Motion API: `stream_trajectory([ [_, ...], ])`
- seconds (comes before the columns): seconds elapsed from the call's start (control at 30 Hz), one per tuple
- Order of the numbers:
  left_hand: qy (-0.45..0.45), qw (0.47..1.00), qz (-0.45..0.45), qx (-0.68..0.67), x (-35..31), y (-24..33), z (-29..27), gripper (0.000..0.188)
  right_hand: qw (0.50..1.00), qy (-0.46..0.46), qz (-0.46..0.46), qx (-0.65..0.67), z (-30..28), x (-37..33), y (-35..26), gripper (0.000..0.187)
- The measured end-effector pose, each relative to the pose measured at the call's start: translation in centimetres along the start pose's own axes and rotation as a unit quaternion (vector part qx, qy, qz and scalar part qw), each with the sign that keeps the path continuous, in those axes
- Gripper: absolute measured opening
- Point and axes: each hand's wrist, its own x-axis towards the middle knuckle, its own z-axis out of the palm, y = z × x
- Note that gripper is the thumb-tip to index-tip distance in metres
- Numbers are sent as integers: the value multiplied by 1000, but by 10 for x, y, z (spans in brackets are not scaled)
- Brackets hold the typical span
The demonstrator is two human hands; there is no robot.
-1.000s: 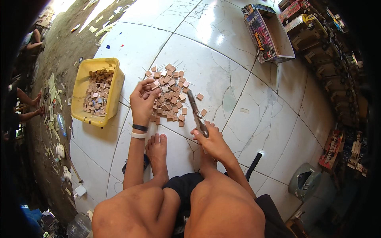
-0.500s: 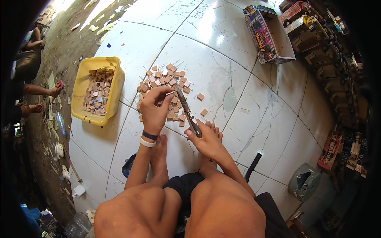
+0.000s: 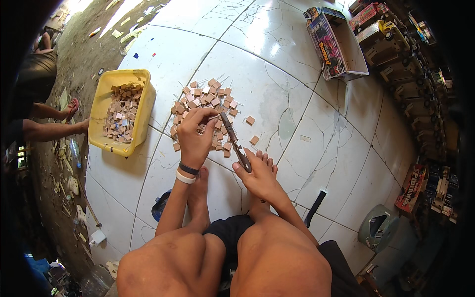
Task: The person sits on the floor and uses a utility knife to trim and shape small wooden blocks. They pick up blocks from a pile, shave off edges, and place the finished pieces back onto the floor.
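Observation:
My right hand is closed round the handles of dark, worn pliers, whose jaws point up and away from me. My left hand, with a dark and a white band at the wrist, pinches a small, pale piece at its fingertips, right beside the plier jaws. That piece is too small to name. Just beyond and partly hidden by my left hand lies a pile of small square wooden blocks, with thin sticks or wires poking out of it. A couple of loose blocks sit right of the pile.
To the left stands a yellow plastic tub holding more blocks. Another person's limb reaches its left side. An open printed carton is at the far right, beside rows of wooden toy trucks. A round grey-green container stands lower right.
The other person's limb has stretched rightward to the yellow tub's side. My left fingertips have shifted slightly by the plier jaws; my right hand and the pliers have barely moved.

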Motion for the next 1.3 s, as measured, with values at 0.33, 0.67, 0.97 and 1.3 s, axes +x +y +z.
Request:
stream_trajectory([
  [0.33,-7,1000,9,15,-1,3,0,22,1000,-5,0,9,3,2,2,63],
  [0.67,35,943,-128,-304,-10,-15,12,21,927,-167,9,335,3,1,-4,70],
  [0.97,38,986,-135,-91,7,-7,-3,23,997,0,-70,34,-13,10,-31,70],
  [1.3,463,867,-27,-180,24,-1,-280,29,980,-4,-63,191,17,27,-21,48],
])
